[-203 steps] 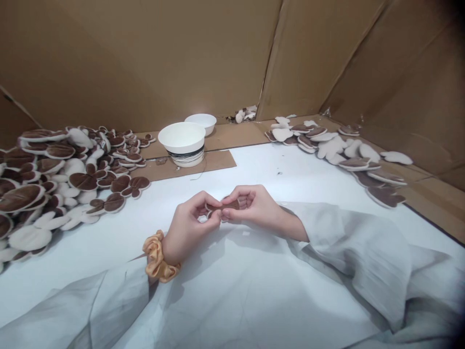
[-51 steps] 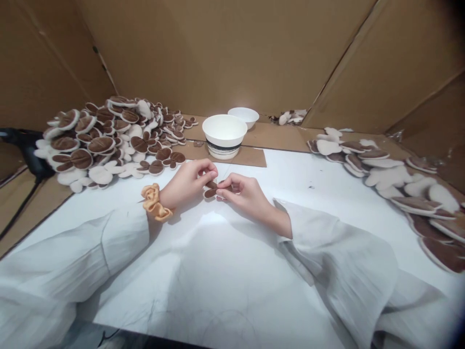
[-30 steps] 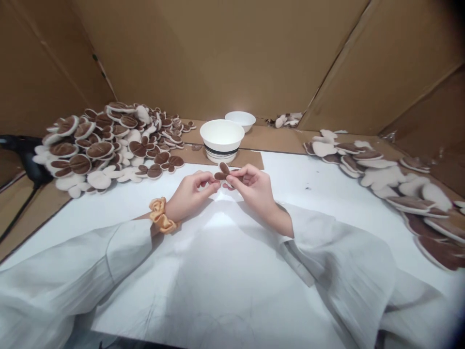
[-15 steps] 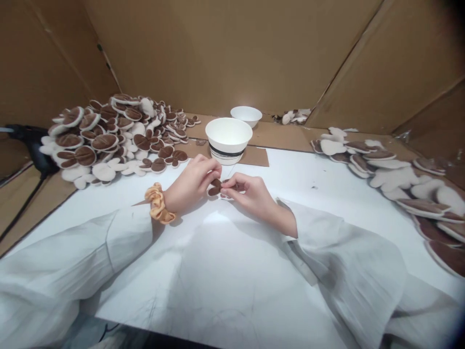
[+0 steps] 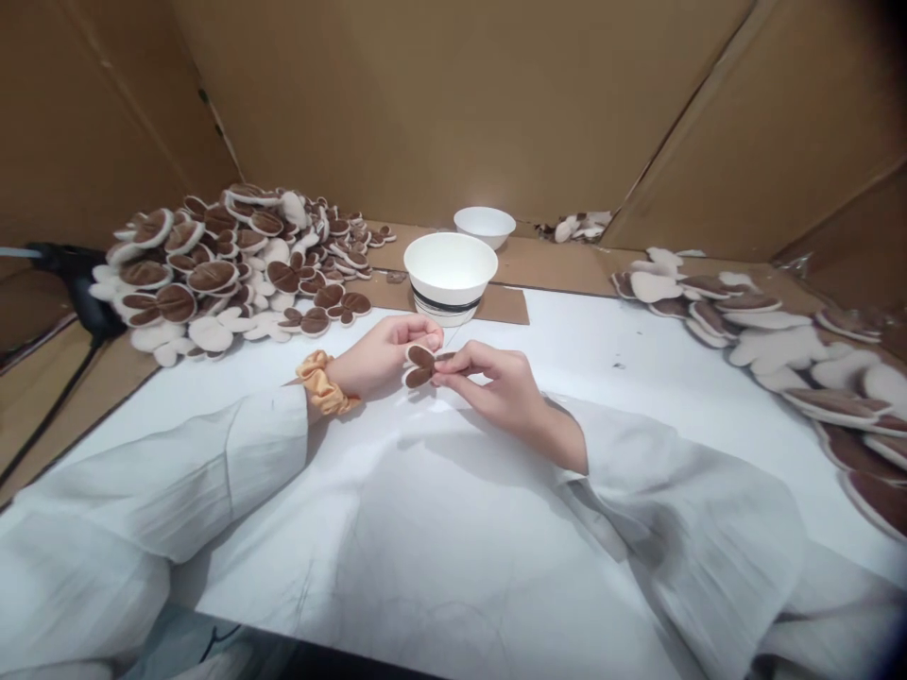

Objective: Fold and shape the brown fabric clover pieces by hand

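A small brown plush piece with white edging and rounded lobes (image 5: 419,366) is pinched between the thumb and fingers of my right hand (image 5: 500,382), just above the white board. My left hand (image 5: 397,351), with an orange scrunchie (image 5: 327,382) at the wrist, is closed right behind the piece. Its thumb and fingertips are pressed together. What they grip is too small to make out. A thin pale strand runs from near these fingertips toward the white bowl (image 5: 451,263), which has black bands around its lower part.
A large heap of brown-and-white plush pieces (image 5: 213,274) lies at left, beside a black tool with a cord (image 5: 77,283). More pieces (image 5: 779,345) lie along the right. Behind stand a second white bowl (image 5: 485,225) and cardboard walls (image 5: 453,104). The white board (image 5: 439,567) has faint marks.
My left hand has drawn back from the front of the plush piece and is now behind it. The piece has tilted up, showing its brown lobes more fully in my right hand.
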Available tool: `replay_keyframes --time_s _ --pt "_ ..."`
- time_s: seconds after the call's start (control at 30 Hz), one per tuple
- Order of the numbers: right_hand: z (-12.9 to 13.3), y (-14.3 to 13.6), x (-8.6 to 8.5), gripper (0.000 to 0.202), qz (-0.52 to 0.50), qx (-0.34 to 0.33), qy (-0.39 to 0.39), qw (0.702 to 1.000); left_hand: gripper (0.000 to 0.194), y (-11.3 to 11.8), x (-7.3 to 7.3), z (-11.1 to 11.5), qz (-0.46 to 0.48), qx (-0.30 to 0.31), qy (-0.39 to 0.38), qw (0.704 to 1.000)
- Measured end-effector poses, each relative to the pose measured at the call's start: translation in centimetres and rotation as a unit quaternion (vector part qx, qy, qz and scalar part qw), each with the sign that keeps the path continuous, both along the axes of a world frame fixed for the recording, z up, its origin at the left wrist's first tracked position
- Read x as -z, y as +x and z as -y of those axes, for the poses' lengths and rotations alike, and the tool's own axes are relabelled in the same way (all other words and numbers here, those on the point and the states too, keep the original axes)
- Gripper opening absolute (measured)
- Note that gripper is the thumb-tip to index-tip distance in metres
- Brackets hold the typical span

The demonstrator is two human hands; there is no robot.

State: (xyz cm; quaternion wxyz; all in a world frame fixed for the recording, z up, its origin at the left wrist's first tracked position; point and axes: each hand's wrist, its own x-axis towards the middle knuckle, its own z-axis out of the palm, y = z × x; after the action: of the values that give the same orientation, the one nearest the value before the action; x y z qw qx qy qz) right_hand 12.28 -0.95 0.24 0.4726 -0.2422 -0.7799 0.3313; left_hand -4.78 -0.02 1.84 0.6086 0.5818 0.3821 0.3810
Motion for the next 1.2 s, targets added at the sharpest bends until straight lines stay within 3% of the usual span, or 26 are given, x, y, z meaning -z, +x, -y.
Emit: replay_keyframes --time_s 0.07,0.23,0.43,0.57,0.67,0.87,0.97,1.07,1.13,1.2 --pt "0.1 -0.1 -0.1 0.005 -0.025 0.011 -0.014 1.0 0.03 0.3 0.2 0.2 0.002 -0.021 0.012 1.0" --pt "0.0 -0.2 -0.3 0.008 -0.106 0.051 -0.09 0.989 0.023 0.8 0.2 0.8 -0.045 -0.052 0.124 0.99" --pt "-0.5 -0.7 -0.5 0.017 -0.195 0.103 -0.141 0.965 0.017 1.3 0.1 2.7 -0.192 -0.128 0.24 0.943" --pt "-0.8 -0.7 -0.3 0.02 -0.194 0.099 -0.171 0.961 0.012 1.4 0.0 3.6 -0.279 -0.154 0.386 0.866" --pt "-1.0 -0.3 0.1 0.014 -0.127 0.087 -0.153 0.976 0.011 1.0 -0.2 3.3 -0.329 -0.148 0.489 0.794" --pt "-1.0 0.7 0.2 0.004 0.061 0.055 -0.01 0.997 0.013 -0.7 -1.1 1.5 -0.449 -0.099 0.632 0.623" --pt "-0.7 0.8 -0.2 0.007 0.093 0.028 0.045 0.994 0.018 -1.3 -1.5 1.0 -0.476 -0.077 0.656 0.581" --pt "-0.6 0.9 -0.5 0.008 0.093 0.015 0.088 0.992 0.017 -1.5 -1.8 0.6 -0.478 -0.055 0.646 0.592" --pt "-0.6 0.9 -0.5 0.008 0.089 0.009 0.113 0.99 0.016 -1.6 -2.0 0.3 -0.463 -0.035 0.609 0.643" --pt "-0.6 0.9 -0.4 0.007 0.086 -0.001 0.143 0.986 0.017 -1.7 -2.3 0.0 -0.432 0.001 0.541 0.721"
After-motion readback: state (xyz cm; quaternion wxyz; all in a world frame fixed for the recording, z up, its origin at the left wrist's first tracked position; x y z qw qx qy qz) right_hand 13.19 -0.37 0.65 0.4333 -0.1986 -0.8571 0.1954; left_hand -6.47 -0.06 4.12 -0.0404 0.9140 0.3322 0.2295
